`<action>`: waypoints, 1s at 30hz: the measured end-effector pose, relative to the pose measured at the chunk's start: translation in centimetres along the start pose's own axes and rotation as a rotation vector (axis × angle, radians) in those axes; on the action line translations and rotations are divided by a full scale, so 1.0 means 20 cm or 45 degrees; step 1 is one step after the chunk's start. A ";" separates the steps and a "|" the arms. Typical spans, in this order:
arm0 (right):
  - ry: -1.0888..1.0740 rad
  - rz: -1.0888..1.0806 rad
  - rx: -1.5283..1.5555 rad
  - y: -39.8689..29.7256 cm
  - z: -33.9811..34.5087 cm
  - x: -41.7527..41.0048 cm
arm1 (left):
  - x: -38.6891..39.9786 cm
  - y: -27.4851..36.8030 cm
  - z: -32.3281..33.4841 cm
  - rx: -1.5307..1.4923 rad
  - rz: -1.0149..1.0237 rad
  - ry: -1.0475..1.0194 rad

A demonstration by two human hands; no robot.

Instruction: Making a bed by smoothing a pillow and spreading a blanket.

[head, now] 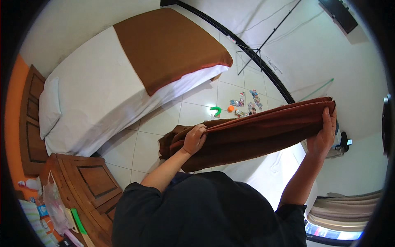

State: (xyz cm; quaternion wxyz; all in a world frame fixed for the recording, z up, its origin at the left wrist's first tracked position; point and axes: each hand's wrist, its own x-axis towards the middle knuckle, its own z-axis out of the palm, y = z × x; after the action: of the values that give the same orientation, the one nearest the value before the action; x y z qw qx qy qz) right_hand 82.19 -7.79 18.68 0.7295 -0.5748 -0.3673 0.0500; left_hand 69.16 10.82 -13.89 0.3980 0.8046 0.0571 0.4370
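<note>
A folded brown blanket (247,139) with a reddish-brown edge stretches across the front of my body, held up off the floor. My left hand (195,139) is closed around its upper edge near the middle. At the far right end, my right hand (324,132) grips the corner between thumb and fingers. Loose folds of the cloth droop beyond my left hand. On the bed ahead, a white sheet (89,83) covers the mattress, and a flat brown blanket (172,46) lies over its foot end. One white pillow (51,106) rests against the wooden headboard (32,123).
Toys and packets (253,98) lie scattered on the tiled floor (197,108), with a green curved piece (216,110) among them. A thin black stand (259,51) leans by the wall. A wooden cabinet (92,179) at left carries a plastic bag (55,203). Behind me is a white-covered surface (277,166).
</note>
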 end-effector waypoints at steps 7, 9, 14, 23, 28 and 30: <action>-0.081 0.118 0.148 0.05 -0.13 -0.04 | -0.15 0.13 0.24 0.050 -0.093 -0.121; -0.137 0.141 0.206 0.08 -0.13 -0.05 | -0.20 0.17 0.27 0.051 -0.127 -0.159; -0.144 0.165 0.251 0.11 -0.13 -0.07 | -0.27 0.23 0.28 0.219 -0.259 -0.130; -0.336 0.010 0.331 -0.04 -0.27 -0.12 | -0.41 0.07 0.31 0.379 -0.362 -0.116; -0.139 -0.002 0.227 -0.13 -0.40 -0.09 | -0.41 0.01 0.26 0.343 -0.590 -0.268; 0.071 0.014 0.197 -0.11 -0.47 -0.06 | -0.39 0.00 0.21 0.218 -0.500 -0.260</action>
State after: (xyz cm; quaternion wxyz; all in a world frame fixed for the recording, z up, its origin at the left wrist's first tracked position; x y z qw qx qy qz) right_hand 86.12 -16.73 19.29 0.7813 -0.5199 -0.3388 0.0664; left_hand 67.55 4.92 -20.22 0.4093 0.8489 0.2088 0.2611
